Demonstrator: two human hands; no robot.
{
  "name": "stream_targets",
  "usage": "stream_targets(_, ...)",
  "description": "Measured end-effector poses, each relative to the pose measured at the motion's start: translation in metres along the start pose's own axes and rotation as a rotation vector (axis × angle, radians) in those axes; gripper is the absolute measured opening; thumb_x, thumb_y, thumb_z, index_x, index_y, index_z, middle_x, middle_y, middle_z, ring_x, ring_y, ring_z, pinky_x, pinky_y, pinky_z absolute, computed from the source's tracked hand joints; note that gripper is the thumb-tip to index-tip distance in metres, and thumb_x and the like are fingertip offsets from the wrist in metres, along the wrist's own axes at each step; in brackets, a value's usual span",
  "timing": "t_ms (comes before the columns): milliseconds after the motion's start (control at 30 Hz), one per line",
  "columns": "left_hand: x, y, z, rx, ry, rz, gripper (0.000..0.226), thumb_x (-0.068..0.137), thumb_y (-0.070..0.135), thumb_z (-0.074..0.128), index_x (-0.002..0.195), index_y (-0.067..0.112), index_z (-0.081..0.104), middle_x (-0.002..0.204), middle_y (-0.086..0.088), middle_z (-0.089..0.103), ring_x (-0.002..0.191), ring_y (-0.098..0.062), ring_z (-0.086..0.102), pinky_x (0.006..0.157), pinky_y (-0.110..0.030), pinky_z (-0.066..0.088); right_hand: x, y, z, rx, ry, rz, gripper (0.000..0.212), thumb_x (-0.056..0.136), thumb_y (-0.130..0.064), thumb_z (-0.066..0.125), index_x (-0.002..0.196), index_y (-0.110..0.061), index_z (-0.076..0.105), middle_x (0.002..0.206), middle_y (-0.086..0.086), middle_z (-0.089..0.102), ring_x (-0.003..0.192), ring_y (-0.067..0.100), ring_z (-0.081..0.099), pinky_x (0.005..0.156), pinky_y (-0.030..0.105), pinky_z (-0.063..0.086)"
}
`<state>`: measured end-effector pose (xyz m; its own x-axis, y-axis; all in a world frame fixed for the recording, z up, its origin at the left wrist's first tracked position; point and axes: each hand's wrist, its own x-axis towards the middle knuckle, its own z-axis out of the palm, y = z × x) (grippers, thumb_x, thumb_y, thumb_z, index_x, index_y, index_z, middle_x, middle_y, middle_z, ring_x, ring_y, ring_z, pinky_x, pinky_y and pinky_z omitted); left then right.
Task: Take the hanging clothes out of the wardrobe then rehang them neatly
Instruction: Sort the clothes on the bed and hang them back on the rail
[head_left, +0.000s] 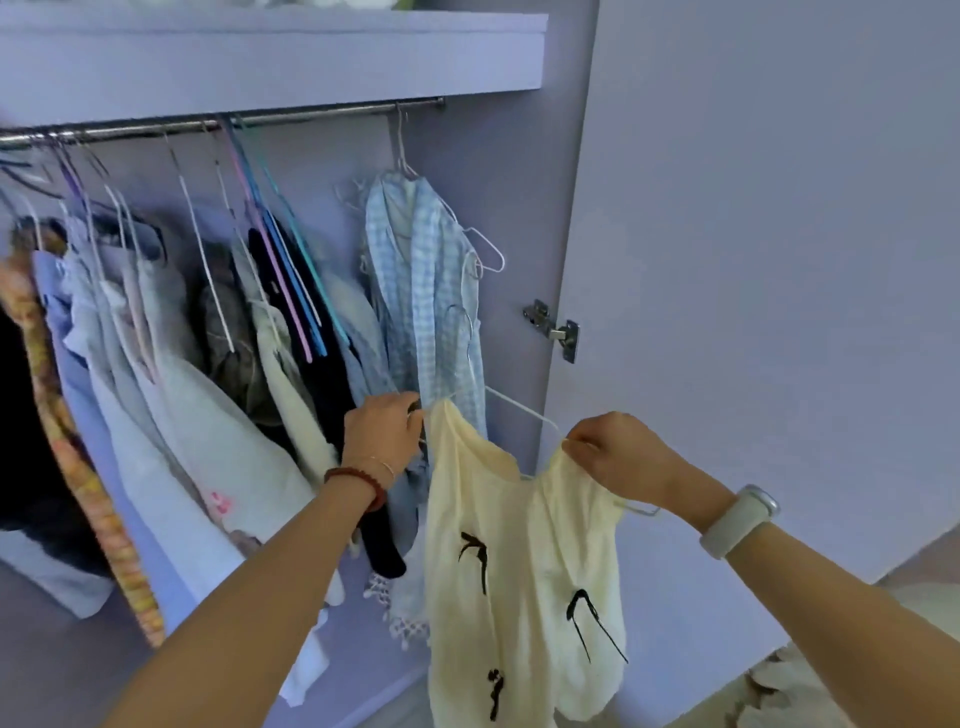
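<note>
the cream top (519, 571) hung on a white hanger (524, 410) before the open wardrobe (566, 208), between both hands: left hand (384, 426) pinched one shoulder, right hand (618, 447) pinched the other.

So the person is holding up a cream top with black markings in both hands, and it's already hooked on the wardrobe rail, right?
Not quite. The head view shows both the left hand and right hand holding the cream top with black markings on a white hanger, but it is not hooked on the rail. It is held well below the rail, in front of the blue checked garment.
</note>
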<state>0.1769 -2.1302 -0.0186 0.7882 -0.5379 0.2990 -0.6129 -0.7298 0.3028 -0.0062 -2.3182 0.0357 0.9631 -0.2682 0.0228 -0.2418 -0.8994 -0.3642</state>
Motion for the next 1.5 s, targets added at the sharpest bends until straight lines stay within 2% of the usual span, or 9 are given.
stream_targets(100, 0.035, 0.002, -0.014, 0.275, 0.282, 0.127, 0.007, 0.071, 0.006, 0.069, 0.068, 0.011, 0.067, 0.065, -0.005, 0.064, 0.066, -0.026, 0.059, 0.067, -0.032, 0.026, 0.039, -0.001, -0.008, -0.007, 0.070, -0.009, 0.034, 0.093, -0.018, 0.039, 0.061, -0.009, 0.045, 0.072, 0.011, 0.057, 0.073, 0.028, 0.050, 0.070, 0.036, 0.042)
stream_targets(167, 0.054, -0.003, -0.028, 0.362, 0.375, 0.122, 0.017, 0.077, 0.011, 0.053, 0.064, 0.012, 0.065, 0.067, -0.005, 0.064, 0.075, -0.027, 0.056, 0.075, -0.036, 0.024, 0.062, -0.006, -0.010, 0.019, 0.115, -0.038, 0.040, 0.093, -0.018, 0.039, 0.054, -0.012, 0.035, 0.059, 0.006, 0.047, 0.064, 0.026, 0.044, 0.064, 0.035, 0.038)
stream_targets(367, 0.084, -0.043, -0.056, 0.447, 0.182, -0.114, 0.027, 0.087, 0.020, 0.050, 0.098, 0.004, 0.069, 0.133, -0.014, 0.050, 0.128, -0.038, 0.032, 0.106, -0.057, 0.013, 0.120, -0.054, -0.019, 0.163, 0.321, -0.134, 0.046, 0.092, -0.015, 0.042, 0.049, -0.019, 0.026, 0.050, -0.004, 0.033, 0.061, 0.025, 0.040, 0.060, 0.031, 0.034)
stream_targets(533, 0.083, -0.066, -0.046, 0.398, 0.309, -0.039, 0.043, 0.083, 0.027, 0.033, 0.097, 0.008, 0.069, 0.129, -0.013, 0.056, 0.121, -0.041, 0.047, 0.096, -0.070, 0.024, 0.182, -0.086, -0.017, 0.218, 0.441, -0.130, 0.046, 0.091, -0.014, 0.042, 0.049, -0.020, 0.025, 0.050, -0.002, 0.033, 0.062, 0.027, 0.040, 0.061, 0.031, 0.032)
stream_targets(733, 0.082, -0.083, -0.040, 0.296, 0.390, -0.011, 0.050, 0.083, 0.021, 0.028, 0.120, 0.009, 0.059, 0.137, -0.012, 0.048, 0.126, -0.038, 0.044, 0.085, -0.056, 0.047, 0.253, -0.117, -0.022, 0.197, 0.549, -0.036, 0.044, 0.093, -0.017, 0.039, 0.051, -0.017, 0.027, 0.073, 0.021, 0.051, 0.071, 0.035, 0.046, 0.063, 0.033, 0.031)
stream_targets(900, 0.083, -0.085, -0.035, 0.262, 0.442, -0.015, 0.046, 0.084, 0.020, 0.031, 0.118, 0.009, 0.060, 0.138, -0.010, 0.048, 0.128, -0.036, 0.043, 0.082, -0.050, 0.049, 0.301, -0.128, -0.025, 0.149, 0.493, 0.053, 0.028, 0.093, -0.016, 0.038, 0.095, 0.003, 0.058, 0.109, 0.025, 0.060, 0.101, 0.041, 0.055, 0.075, 0.034, 0.040)
stream_targets(1067, 0.082, -0.084, -0.033, 0.274, 0.458, -0.018, 0.044, 0.083, 0.019, 0.035, 0.117, 0.012, 0.061, 0.139, -0.009, 0.047, 0.129, -0.034, 0.042, 0.080, -0.047, 0.050, 0.322, -0.133, -0.018, 0.160, 0.376, 0.117, 0.027, 0.093, -0.011, 0.039, 0.111, 0.002, 0.055, 0.123, 0.023, 0.054, 0.115, 0.039, 0.050, 0.092, 0.037, 0.041)
stream_targets(1233, 0.080, -0.085, -0.034, 0.287, 0.448, -0.036, 0.046, 0.084, 0.021, 0.033, 0.121, 0.014, 0.059, 0.141, -0.008, 0.045, 0.130, -0.033, 0.040, 0.086, -0.049, 0.047, 0.319, -0.105, 0.006, 0.164, 0.384, 0.062, 0.033, 0.097, -0.022, 0.033, 0.102, -0.001, 0.057, 0.109, 0.023, 0.060, 0.102, 0.040, 0.055, 0.075, 0.033, 0.037)
stream_targets(1500, 0.076, -0.073, -0.036, 0.345, 0.416, -0.073, 0.052, 0.083, 0.026, 0.030, 0.128, 0.014, 0.053, 0.142, -0.010, 0.043, 0.132, -0.034, 0.038, 0.098, -0.070, 0.019, 0.249, -0.081, 0.031, 0.194, 0.547, -0.185, 0.051, 0.093, -0.025, 0.033, 0.141, -0.007, 0.032, 0.132, 0.023, 0.043, 0.120, 0.041, 0.042, 0.099, 0.052, 0.039)
